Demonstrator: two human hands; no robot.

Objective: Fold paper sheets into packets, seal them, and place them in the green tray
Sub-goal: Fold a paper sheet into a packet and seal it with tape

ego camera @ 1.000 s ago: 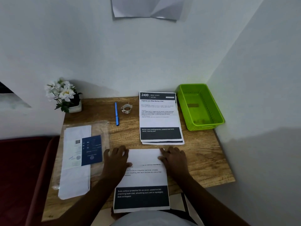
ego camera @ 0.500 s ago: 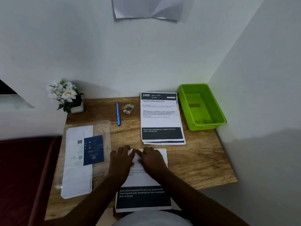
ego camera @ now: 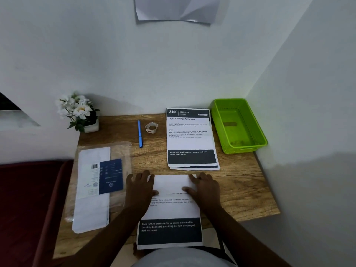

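Hands press flat on a white printed paper sheet (ego camera: 170, 207) at the wooden desk's (ego camera: 242, 189) near edge, its top folded over: left hand (ego camera: 139, 189) and right hand (ego camera: 205, 188), each grip spread. The green plastic tray (ego camera: 239, 125) sits far right.

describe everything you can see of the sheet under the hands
The sheet is white printed paper with a dark band of text near its bottom edge. Its top part is folded down, blank side up. It lies flat on the wooden desk, the bottom overhanging the near edge. The left hand and right hand press flat on the fold's two ends.
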